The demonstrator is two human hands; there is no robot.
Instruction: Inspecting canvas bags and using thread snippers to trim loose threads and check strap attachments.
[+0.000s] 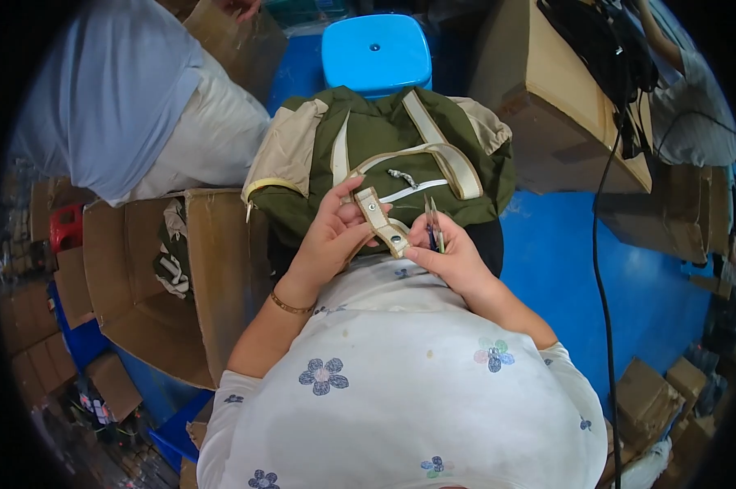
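On my lap rests a green duffel bag (302, 210) with beige side pockets and pale webbing straps. A short beige strap tab (376, 213) with two metal snap buttons is stretched between my hands above the bag. My left hand (332, 224) pinches its upper end between thumb and fingers. At its lower end, my right hand (453, 254) grips the tab with thumb and finger. That same hand also carries small thread snips (433, 220), their blades pointing up and away from me. A twisted black-and-white cord lies on the bag just beyond.
A blue plastic stool (376, 53) stands beyond the bag. To the left, an open cardboard box (209, 277) holds a green-and-beige fabric item. A large carton (547, 98) bearing a black bag is at far right. A black cable (600, 269) hangs down the right. Two people are nearby.
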